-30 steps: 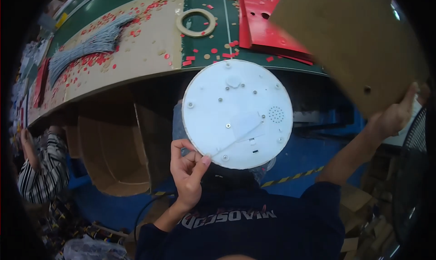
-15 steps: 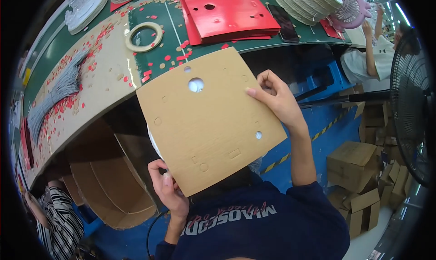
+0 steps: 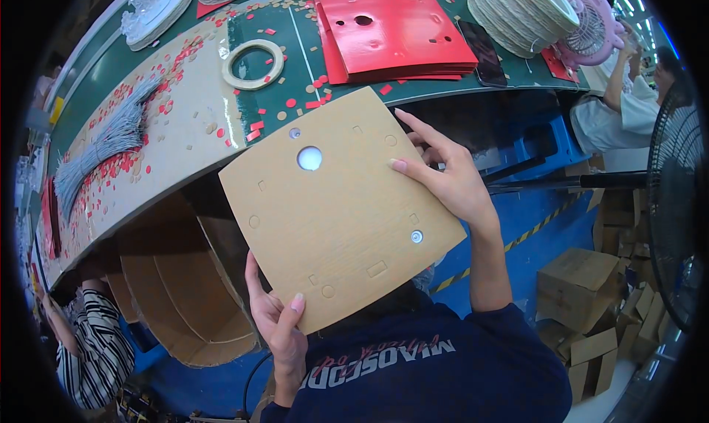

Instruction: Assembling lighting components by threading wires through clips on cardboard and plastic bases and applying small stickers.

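Observation:
A square brown cardboard sheet is held up tilted in front of my body, its plain side facing me. It has one large round hole, two small holes and several pre-cut outlines. White shows through the large hole; small round fittings show in the small ones. My left hand grips the lower left edge, thumb on top and fingers behind. At the upper right edge, my right hand rests its thumb on the face, with the other fingers along and behind the edge. What lies behind the sheet is mostly hidden.
On the green table lie stacked red sheets, a tape roll, a grey wire bundle, a phone and scraps. White discs and a pink fan stand behind. Cartons and a black fan are right; co-workers sit both sides.
The small fittings now show in the sheet's small holes. My left thumb has come onto the face, and my right fingers have stretched along the edge. The view has shifted slightly.

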Tool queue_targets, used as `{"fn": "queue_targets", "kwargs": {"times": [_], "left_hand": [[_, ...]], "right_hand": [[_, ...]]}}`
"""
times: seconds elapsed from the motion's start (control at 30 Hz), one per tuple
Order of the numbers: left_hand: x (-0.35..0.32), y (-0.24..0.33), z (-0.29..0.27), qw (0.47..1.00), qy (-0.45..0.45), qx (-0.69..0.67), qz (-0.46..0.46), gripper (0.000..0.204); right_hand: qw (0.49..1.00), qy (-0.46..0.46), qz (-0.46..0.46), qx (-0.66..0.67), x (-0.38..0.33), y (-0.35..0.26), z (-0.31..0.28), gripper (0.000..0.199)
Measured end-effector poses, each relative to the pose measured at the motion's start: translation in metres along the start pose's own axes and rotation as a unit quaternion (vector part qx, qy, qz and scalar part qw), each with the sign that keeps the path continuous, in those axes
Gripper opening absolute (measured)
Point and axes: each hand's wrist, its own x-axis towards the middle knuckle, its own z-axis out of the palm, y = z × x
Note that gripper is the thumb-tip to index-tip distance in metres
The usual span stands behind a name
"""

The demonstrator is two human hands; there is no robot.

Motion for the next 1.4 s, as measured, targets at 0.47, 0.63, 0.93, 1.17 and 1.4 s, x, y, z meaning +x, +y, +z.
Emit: {"fn": "queue_targets", "kwargs": {"times": [0.47, 0.63, 0.93, 1.17, 1.4], "left_hand": [[0.028, 0.033, -0.012, 0.980, -0.048, 0.167, -0.093, 0.055], [0.040, 0.041, -0.005, 0.974, -0.057, 0.193, -0.108, 0.058], [0.078, 0.035, 0.021, 0.966, -0.067, 0.244, 0.041, 0.093], [0.083, 0.040, 0.028, 0.946, -0.062, 0.317, 0.020, 0.080], [0.092, 0.045, 0.030, 0.951, -0.117, 0.285, 0.028, 0.080]], "right_hand": [[0.999, -0.010, 0.030, 0.028, -0.032, 0.001, -0.002, 0.066], [0.996, 0.022, 0.019, 0.089, -0.037, 0.008, -0.001, 0.066], [0.997, 0.031, 0.020, 0.063, -0.045, 0.010, 0.010, 0.068], [0.993, 0.035, 0.034, 0.110, -0.046, 0.008, 0.007, 0.069], [0.990, 0.039, 0.033, 0.130, -0.046, 0.017, -0.001, 0.070]]}}
